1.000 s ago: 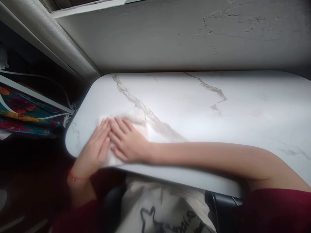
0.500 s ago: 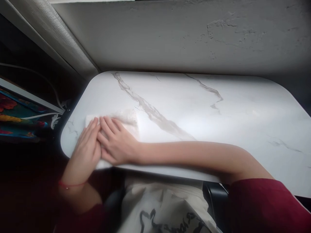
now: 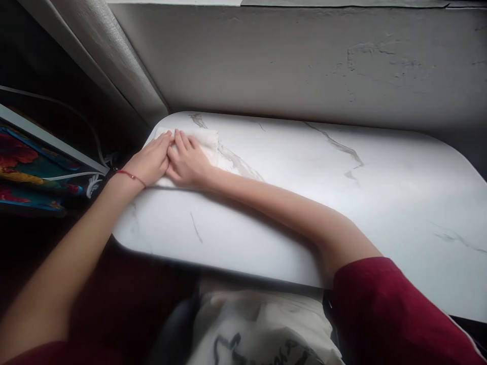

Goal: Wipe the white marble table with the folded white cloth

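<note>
A white cloth point(image 3: 208, 143) lies flat on the white, marble-patterned tabletop point(image 3: 297, 162), near its far left corner. My left hand point(image 3: 150, 159) rests on the cloth's left part with its fingers stretched out flat; a red string bracelet circles that wrist. Right beside it, my right hand point(image 3: 188, 162) presses palm down on the cloth, fingers extended and slightly spread. The two hands touch at the thumbs and index fingers. Part of the cloth is hidden under them.
Behind the table stands a grey wall point(image 3: 247, 71) with flaking patches. A pale curtain-like column point(image 3: 110, 45) is at the left. White cables point(image 3: 93, 185) and a colourful floral fabric point(image 3: 23, 167) hang left of the table. A cream printed fabric point(image 3: 262, 319) is below the front edge.
Both hands and the cloth have slid away from the front edge toward the table's far left corner. The front left tabletop is now uncovered, and the view has shifted slightly.
</note>
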Tool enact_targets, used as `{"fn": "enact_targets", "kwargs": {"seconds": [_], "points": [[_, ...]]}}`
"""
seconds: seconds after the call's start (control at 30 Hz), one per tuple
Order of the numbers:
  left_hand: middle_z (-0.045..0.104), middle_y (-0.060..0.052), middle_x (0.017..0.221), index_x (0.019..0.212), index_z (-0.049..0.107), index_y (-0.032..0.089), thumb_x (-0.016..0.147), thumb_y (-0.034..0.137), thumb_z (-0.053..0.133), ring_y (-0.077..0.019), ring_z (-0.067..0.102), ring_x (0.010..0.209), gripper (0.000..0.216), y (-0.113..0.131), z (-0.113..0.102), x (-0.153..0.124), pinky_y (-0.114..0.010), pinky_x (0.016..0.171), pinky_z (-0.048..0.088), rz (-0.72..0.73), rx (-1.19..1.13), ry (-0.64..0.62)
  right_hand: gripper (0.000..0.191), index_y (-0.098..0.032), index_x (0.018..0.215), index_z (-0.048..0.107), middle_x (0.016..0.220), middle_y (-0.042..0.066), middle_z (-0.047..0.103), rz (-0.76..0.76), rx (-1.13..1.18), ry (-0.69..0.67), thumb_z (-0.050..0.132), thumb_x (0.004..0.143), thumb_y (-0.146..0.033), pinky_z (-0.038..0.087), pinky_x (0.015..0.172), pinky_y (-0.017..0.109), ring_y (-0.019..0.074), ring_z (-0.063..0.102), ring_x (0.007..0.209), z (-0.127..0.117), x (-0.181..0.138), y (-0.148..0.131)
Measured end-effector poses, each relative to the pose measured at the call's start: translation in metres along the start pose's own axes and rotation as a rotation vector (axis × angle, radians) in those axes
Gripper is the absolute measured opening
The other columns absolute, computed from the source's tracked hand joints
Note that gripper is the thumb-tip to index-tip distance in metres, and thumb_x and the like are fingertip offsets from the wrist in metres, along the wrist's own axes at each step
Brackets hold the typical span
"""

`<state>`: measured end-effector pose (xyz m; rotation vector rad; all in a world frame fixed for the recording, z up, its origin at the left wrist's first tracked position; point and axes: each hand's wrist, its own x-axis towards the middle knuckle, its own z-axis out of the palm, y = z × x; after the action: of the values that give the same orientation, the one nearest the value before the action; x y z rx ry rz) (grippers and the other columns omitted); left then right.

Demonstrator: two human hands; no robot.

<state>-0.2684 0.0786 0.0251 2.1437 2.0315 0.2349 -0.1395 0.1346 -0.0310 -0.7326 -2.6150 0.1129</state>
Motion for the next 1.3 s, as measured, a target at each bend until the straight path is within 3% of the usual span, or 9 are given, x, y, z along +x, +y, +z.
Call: {"fn": "enact_targets", "kwargs": {"seconds": [0.13,0.27,0.43,0.6,0.8,0.97,1.17,1.3], "points": [[0.052,-0.008,0.150,0.146,0.043,0.017,0.098,0.032,0.031,-0.0275,0.050,0.137,0.052,-0.012,0.015,0.048,-0.046,0.118,0.038,0.073,-0.060,0.143,0.077,-0.002,0.136,0.056,0.156,0.023,0.044,-0.011,0.015,0.070,0.018,0.098,-0.057,0.024,0.119,0.069,0.0435,0.028,0.151,0.009,0.023,0.045],[0.058,-0.002,0.144,0.137,0.050,0.023,0.100,0.037,0.031,-0.0237,0.047,0.139,0.044,-0.019,0.032,0.089,-0.045,0.124,0.029,0.125,-0.150,0.287,0.099,-0.007,0.105,0.072,0.144,0.019,0.058,-0.076,0.101,0.142,-0.004,0.087,-0.069,0.030,0.114,0.066,0.0445,0.019,0.153,0.016,0.042,0.089],[0.062,-0.002,0.140,0.131,0.054,0.025,0.101,0.035,0.029,-0.0225,0.053,0.134,0.040,-0.028,0.040,0.113,-0.045,0.125,0.027,0.124,-0.196,0.332,0.075,-0.007,0.136,0.054,0.155,0.021,0.046,-0.073,0.023,0.073,0.017,0.099,-0.060,0.030,0.117,0.066,0.0379,0.034,0.149,0.010,0.047,0.110],[0.060,-0.003,0.142,0.134,0.053,0.024,0.100,0.032,0.031,-0.0230,0.052,0.135,0.041,-0.032,0.041,0.113,-0.047,0.124,0.031,0.134,-0.204,0.336,0.060,-0.004,0.144,0.042,0.157,0.025,0.040,-0.037,-0.080,0.000,0.034,0.102,-0.045,0.028,0.122,0.056,0.0351,0.031,0.151,0.003,0.043,0.103],[0.054,-0.006,0.152,0.144,0.050,0.021,0.094,0.023,0.033,-0.0221,0.044,0.145,0.053,-0.036,0.045,0.115,-0.044,0.127,0.024,0.140,-0.177,0.325,0.058,-0.011,0.145,0.041,0.158,0.022,0.040,-0.089,-0.016,0.036,0.025,0.103,-0.049,0.025,0.120,0.065,0.0388,0.032,0.150,0.012,0.044,0.110],[0.047,-0.008,0.158,0.149,0.048,0.017,0.091,0.021,0.036,-0.0231,0.038,0.149,0.059,-0.035,0.046,0.111,-0.042,0.126,0.025,0.125,-0.155,0.306,0.059,-0.008,0.145,0.044,0.157,0.024,0.041,-0.086,-0.037,0.026,0.029,0.102,-0.046,0.027,0.120,0.063,0.0381,0.033,0.150,0.011,0.040,0.109],[0.046,-0.013,0.158,0.147,0.047,0.008,0.094,0.018,0.035,-0.0232,0.037,0.149,0.055,-0.017,0.048,0.093,-0.040,0.127,0.025,0.093,-0.103,0.300,0.060,-0.005,0.145,0.046,0.157,0.025,0.042,-0.086,-0.051,0.039,0.031,0.102,-0.044,0.028,0.120,0.061,0.0376,0.035,0.149,0.001,0.021,0.097],[0.044,-0.013,0.159,0.149,0.045,0.008,0.093,0.020,0.037,-0.0262,0.037,0.149,0.058,0.013,0.051,0.066,-0.043,0.126,0.026,0.071,-0.008,0.294,0.062,-0.003,0.148,0.044,0.158,0.026,0.039,-0.114,-0.059,0.013,0.035,0.101,-0.043,0.029,0.119,0.060,0.0385,0.034,0.150,-0.015,-0.009,0.090]]}}
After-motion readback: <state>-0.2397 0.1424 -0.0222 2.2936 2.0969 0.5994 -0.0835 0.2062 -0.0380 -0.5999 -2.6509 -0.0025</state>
